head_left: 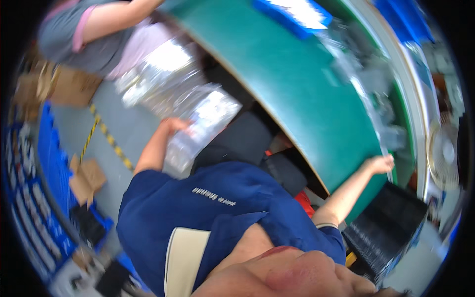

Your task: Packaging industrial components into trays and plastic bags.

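My left hand (178, 124) is closed on a bundle of clear plastic bags (210, 116), held beside the table over the floor and my lap. The bundle is shiny, and its outline merges with more clear plastic (170, 57) in front of a co-worker. Out to the right, my right hand (381, 164) has its fingers curled at the thin pale strip (367, 106) along the far side of the green table (297, 99). Whether it grips the strip or something small is too blurred to tell.
A co-worker's arm (116, 20) reaches in at top left. A blue bin (297, 17) stands at the table's far end. Near my right arm sits a black crate (386, 222), with a fan (445, 153) beyond it. Cardboard boxes (74, 86) and blue racks (54, 148) occupy the left.
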